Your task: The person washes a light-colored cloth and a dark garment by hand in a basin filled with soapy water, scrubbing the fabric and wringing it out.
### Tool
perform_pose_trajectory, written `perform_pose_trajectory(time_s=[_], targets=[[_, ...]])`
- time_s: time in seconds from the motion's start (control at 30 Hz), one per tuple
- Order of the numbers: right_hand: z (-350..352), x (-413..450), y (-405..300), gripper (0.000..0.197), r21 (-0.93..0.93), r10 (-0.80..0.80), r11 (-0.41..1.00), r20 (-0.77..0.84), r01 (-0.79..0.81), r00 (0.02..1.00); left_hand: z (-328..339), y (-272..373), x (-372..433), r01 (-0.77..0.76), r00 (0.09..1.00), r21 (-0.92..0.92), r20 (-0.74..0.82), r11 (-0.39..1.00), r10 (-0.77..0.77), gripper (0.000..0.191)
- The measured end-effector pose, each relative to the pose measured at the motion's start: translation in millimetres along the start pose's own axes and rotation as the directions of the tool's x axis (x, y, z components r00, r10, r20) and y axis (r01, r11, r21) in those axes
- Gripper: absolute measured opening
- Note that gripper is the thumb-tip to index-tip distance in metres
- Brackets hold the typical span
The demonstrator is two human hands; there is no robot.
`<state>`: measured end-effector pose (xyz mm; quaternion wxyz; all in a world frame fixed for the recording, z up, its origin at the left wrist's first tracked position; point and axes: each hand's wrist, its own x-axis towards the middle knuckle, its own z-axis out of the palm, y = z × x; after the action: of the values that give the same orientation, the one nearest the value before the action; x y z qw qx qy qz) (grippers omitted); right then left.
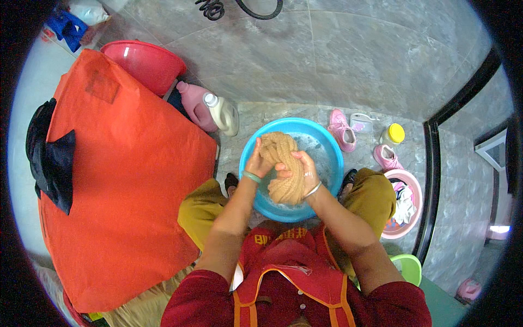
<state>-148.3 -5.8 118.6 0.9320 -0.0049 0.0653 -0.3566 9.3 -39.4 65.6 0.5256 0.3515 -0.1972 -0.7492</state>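
Observation:
A bunched tan knitted cloth (282, 163) is held in both hands over a blue plastic basin (337, 175). My left hand (258, 162) grips the cloth's upper left part, and its palm side is partly hidden. My right hand (304, 171) wraps around the middle from the right, thumb on top and fingertips showing in a fold. The cloth's lower end hangs in a thick twisted bundle. Soapy water with foam (316, 149) lies in the basin below. Whether the cloth touches the water I cannot tell.
Left stands a large orange fabric cover (135, 196) with black cloth (53, 163) on it. Detergent bottles (222, 114) and a red basin (143, 65) are behind. Right are pink shoes (343, 131), a yellow-lidded jar (394, 135), and a pink basin (416, 192) of clothes.

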Motion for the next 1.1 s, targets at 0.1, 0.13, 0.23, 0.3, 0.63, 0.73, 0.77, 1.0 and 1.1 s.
perform_pose_trajectory(time_s=[0.1,0.13,0.23,0.3,0.63,0.73,0.77,1.0,1.1], targets=[[-5,6,5,0.042,0.065,-0.011,0.998,0.0,0.011,1.0,38,-12,4,-0.023,0.992,-0.338,0.11,0.941,0.064,0.048],[-10,8,6,0.041,0.063,-0.012,0.998,-0.006,0.013,1.0,45,-12,9,-0.055,0.976,-0.424,0.171,0.904,0.139,0.055],[-12,10,11,0.037,0.058,0.054,0.997,-0.036,-0.052,0.998,2,3,26,0.006,0.998,-0.309,0.064,0.951,0.014,0.052],[-19,12,17,0.034,-0.073,0.189,0.975,-0.233,-0.21,0.954,-19,11,38,0.034,0.999,-0.214,0.015,0.976,-0.031,0.044],[-49,24,49,0.034,-0.998,-0.415,0.059,-0.006,0.02,0.91,-24,-2,37,0.292,0.943,0.935,-0.317,0.203,0.102,0.023],[-25,23,34,0.051,-0.859,-0.117,-0.353,-0.353,-0.372,0.928,-21,-14,30,0.315,0.869,0.949,-0.281,-0.018,0.407,0.025],[-20,20,36,0.051,-0.863,-0.115,-0.351,-0.345,-0.363,0.932,-19,-17,28,0.348,0.851,0.936,-0.295,-0.045,0.435,0.025],[-22,8,30,0.055,-0.874,-0.218,-0.367,-0.25,-0.317,0.943,21,-6,12,0.357,0.898,0.932,-0.323,-0.065,0.297,0.053],[-39,10,8,0.054,-0.992,-0.162,-0.115,-0.025,-0.044,0.986,26,13,-3,-0.036,0.973,0.979,0.081,-0.202,0.218,0.08]])
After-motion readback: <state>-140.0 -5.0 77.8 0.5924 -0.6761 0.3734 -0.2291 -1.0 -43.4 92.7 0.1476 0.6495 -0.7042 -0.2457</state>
